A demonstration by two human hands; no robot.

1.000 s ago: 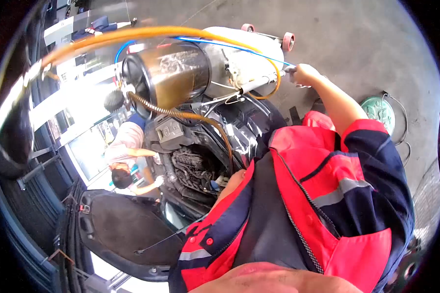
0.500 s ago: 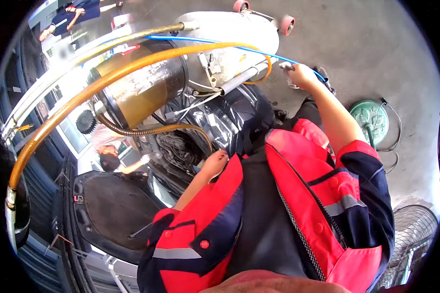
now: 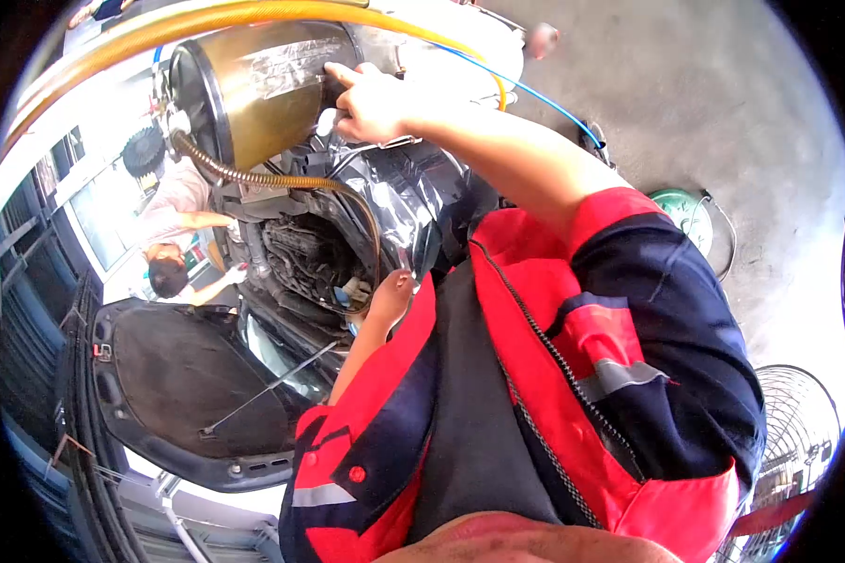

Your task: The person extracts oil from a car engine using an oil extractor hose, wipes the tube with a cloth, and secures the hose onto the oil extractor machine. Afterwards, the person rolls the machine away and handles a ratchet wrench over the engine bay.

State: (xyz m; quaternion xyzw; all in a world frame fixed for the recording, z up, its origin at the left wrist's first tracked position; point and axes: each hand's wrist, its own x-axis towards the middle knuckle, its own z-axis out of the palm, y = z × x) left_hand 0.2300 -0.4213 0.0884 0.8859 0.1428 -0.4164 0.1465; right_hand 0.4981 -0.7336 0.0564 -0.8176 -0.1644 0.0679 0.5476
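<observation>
My right hand [image 3: 376, 105] reaches across to the amber see-through tank [image 3: 253, 131], its index finger stretched toward the tank's side by the clear label. The other fingers are curled, and a small whitish thing [image 3: 327, 122] shows at them, too bright to name. My left hand [image 3: 394, 289] is closed at the edge of the car's engine bay [image 3: 300, 253]. Beside it runs a ribbed brown hose [image 3: 282, 179], which comes from the tank and bends down into the bay. What the left fingers hold is hidden.
A propped hood [image 3: 188, 375] stands at left, near a co-worker [image 3: 174, 216] leaning over the bay. A thick orange hose [image 3: 225, 17] and a blue hose [image 3: 545, 98] cross above. A green round base [image 3: 681, 216] and a caged fan [image 3: 793, 422] are at right.
My right hand has swung left from beside the blue hose to the amber tank. My left hand stays closed by the engine bay. The view has shifted, and more of the co-worker shows.
</observation>
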